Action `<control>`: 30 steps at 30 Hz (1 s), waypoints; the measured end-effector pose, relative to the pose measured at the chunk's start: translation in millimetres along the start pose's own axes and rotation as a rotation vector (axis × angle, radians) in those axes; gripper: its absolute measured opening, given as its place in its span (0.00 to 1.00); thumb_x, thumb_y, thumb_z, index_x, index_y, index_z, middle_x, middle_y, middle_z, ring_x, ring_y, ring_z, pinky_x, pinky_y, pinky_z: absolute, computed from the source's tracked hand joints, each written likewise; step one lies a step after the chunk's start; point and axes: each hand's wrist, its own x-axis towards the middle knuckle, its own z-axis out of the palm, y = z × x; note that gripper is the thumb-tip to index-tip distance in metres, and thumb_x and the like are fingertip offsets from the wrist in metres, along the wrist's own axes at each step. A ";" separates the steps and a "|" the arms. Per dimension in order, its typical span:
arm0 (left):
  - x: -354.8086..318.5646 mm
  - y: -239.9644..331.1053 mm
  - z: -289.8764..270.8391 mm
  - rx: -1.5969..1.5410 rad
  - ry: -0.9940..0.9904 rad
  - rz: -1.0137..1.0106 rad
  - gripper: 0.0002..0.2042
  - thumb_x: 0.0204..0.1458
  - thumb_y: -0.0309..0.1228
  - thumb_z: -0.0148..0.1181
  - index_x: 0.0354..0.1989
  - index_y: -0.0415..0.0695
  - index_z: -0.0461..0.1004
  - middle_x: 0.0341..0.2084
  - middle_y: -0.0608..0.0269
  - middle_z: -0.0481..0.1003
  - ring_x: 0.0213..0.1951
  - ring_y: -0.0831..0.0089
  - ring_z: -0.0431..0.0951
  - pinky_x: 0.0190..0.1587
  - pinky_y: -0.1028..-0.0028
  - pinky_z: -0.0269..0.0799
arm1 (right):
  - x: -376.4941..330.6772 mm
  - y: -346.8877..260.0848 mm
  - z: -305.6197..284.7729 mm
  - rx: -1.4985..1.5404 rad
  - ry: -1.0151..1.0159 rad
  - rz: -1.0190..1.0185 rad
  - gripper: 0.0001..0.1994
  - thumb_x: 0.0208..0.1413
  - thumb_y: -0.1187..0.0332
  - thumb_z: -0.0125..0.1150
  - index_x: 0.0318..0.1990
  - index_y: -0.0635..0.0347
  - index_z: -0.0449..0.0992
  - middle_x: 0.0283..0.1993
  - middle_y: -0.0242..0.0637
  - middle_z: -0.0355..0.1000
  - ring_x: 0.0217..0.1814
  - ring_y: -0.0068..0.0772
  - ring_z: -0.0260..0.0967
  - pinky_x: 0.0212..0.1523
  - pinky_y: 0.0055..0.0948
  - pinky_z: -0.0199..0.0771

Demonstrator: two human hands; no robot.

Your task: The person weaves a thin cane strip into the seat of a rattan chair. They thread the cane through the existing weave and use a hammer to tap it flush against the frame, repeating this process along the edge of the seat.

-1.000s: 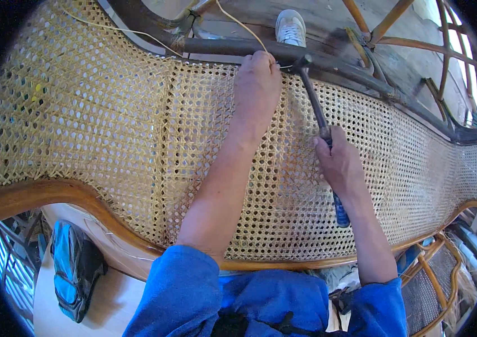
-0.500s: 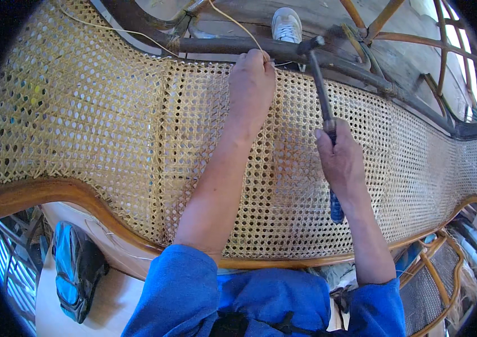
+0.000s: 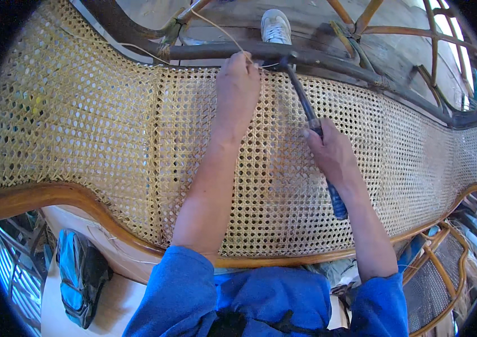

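Tan strand (image 3: 216,26) was pinched in my left grip (image 3: 237,84); my right grip (image 3: 331,150) had lowered its clasped hammer (image 3: 302,98) to striking reach beside the left, contact unclear.

Cane panel (image 3: 283,216): pale straw yellow, with regular pattern of small round holes; a little brownish near the middle
Strand (image 3: 216,26): light cream
Front rail (image 3: 42,199): orange-brown
Back rail (image 3: 210,52): dark grey-brown
Hammer (image 3: 302,95): dark grey, its grip (image 3: 337,203) blue and black
Shirt (image 3: 272,292): plain strong blue
Backpack (image 3: 71,267): turquoise and black
Shoe (image 3: 276,27): white
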 end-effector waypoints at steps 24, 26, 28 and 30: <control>-51.3 31.5 -15.4 0.406 -0.264 0.329 0.11 0.51 0.29 0.49 0.42 0.42 0.70 0.22 0.54 0.76 0.26 0.56 0.78 0.28 0.60 0.74 | -17.0 17.9 -1.3 0.345 -0.003 0.013 0.17 0.61 0.56 0.48 0.38 0.64 0.67 0.21 0.43 0.67 0.18 0.34 0.67 0.23 0.34 0.67; -52.3 22.3 -11.9 0.384 -0.251 0.320 0.10 0.50 0.29 0.50 0.41 0.42 0.71 0.22 0.55 0.76 0.25 0.56 0.77 0.27 0.60 0.74 | -14.0 11.9 1.5 0.351 0.009 -0.006 0.17 0.61 0.55 0.47 0.39 0.63 0.67 0.22 0.46 0.68 0.20 0.39 0.68 0.25 0.37 0.67; -51.3 22.0 -11.4 0.367 -0.238 0.321 0.10 0.50 0.29 0.51 0.41 0.42 0.71 0.22 0.55 0.76 0.25 0.56 0.77 0.26 0.60 0.73 | -12.4 5.3 -1.3 0.353 0.008 0.009 0.17 0.61 0.55 0.47 0.39 0.63 0.67 0.22 0.46 0.68 0.22 0.40 0.69 0.26 0.37 0.68; -52.5 23.7 -12.7 0.360 -0.228 0.331 0.11 0.49 0.29 0.52 0.41 0.43 0.71 0.22 0.56 0.76 0.25 0.57 0.77 0.26 0.60 0.73 | -10.5 3.7 3.7 0.355 0.071 -0.028 0.18 0.61 0.55 0.46 0.39 0.64 0.67 0.23 0.48 0.69 0.23 0.40 0.70 0.27 0.38 0.68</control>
